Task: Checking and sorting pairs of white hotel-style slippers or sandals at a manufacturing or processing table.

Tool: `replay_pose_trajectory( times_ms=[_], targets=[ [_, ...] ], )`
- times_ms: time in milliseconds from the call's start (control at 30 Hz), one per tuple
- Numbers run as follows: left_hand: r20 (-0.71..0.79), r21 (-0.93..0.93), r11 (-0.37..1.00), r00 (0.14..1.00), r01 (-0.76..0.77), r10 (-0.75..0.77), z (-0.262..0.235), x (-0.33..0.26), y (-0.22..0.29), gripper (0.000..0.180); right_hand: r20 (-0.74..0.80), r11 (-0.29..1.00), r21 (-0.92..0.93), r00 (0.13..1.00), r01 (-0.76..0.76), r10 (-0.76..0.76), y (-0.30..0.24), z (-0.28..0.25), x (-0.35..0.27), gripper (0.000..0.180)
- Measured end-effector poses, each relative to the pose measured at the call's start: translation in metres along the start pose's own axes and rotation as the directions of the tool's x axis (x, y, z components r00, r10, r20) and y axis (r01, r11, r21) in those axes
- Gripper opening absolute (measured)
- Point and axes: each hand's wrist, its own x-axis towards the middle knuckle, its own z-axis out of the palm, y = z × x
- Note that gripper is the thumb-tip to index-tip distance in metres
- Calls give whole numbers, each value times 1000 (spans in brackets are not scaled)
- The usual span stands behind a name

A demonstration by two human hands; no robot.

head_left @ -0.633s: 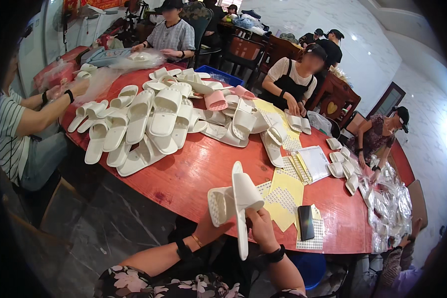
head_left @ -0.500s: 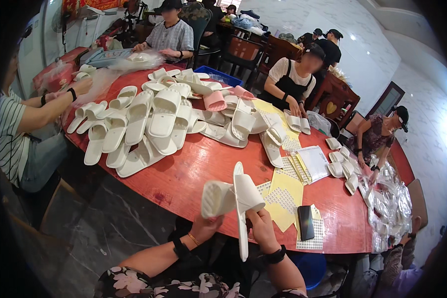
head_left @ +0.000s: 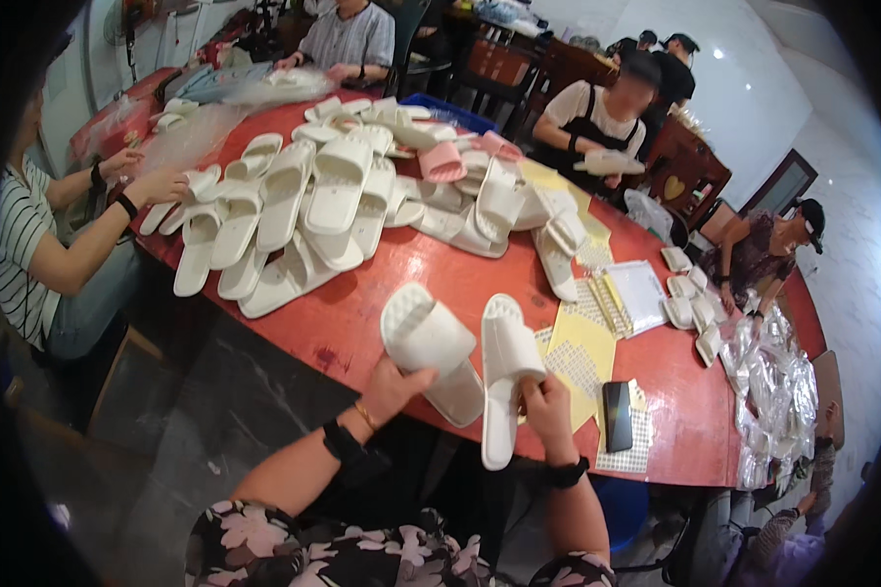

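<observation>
1. Your left grip (head_left: pixel 390 391) is closed on one white slipper (head_left: pixel 435 336), thumb at its side below the strap; that hold seems to leave the strap's top uncovered.
2. Your right grip (head_left: pixel 546 403) pinches a second white slipper (head_left: pixel 512 352) by its side below the strap, toe pointing away from you, perhaps to keep its upper face visible. Both slippers are side by side above the desk's (head_left: pixel 357 303) near edge, as if for comparing.
3. To their right, a dark phone (head_left: pixel 618 416) lies near that edge, with yellow sheets (head_left: pixel 587 328) beyond, probably flat for easy reach.
4. Farther off, a slipper pile (head_left: pixel 338 186) overlaps toward the left edge, likely heaped to save space.
</observation>
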Motion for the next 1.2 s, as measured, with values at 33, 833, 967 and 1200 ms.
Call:
replay_pose_trajectory(
  times_ms=[33, 833, 967, 1200],
  targets=[
    [6, -32, 999, 1000, -20, 20, -10, 8, -15, 50, -31, 990, -129, 998, 56, -61, 15, -4, 8, 20],
    [20, 897, 388, 895, -213, 445, -5, 38, -35, 53, -157, 826, -554, 961, 105, -227, 66, 36, 43, 16],
    [262, 790, 431, 876, -436, 406, 1, 24, -27, 45, -154, 868, -449, 938, 212, -309, 61, 38, 22, 11],
    [486, 772, 324, 836, -547, 255, 28, 14, -48, 47, 62, 824, -428, 922, 370, -382, 63, 51, 17, 9]
  ],
)
